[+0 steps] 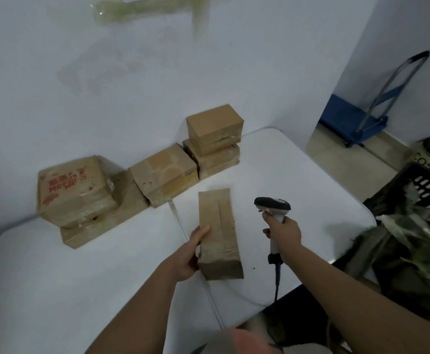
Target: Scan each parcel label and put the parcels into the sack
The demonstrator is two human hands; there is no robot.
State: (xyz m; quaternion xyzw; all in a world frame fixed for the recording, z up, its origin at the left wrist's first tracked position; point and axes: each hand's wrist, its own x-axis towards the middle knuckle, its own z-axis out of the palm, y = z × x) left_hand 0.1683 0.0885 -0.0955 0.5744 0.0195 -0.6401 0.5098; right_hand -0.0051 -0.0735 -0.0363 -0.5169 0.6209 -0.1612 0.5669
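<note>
Centrally, a long parcel [219, 236] was gripped by the left hand [191, 254] on the table [298, 175]; beside it, a scanner [273, 213] was clasped in the right hand [285, 232].

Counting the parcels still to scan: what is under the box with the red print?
The red-printed box sits on a flatter cardboard parcel, whose front and right edges stick out. The part beneath the box is covered, so any label there cannot be seen.
</note>
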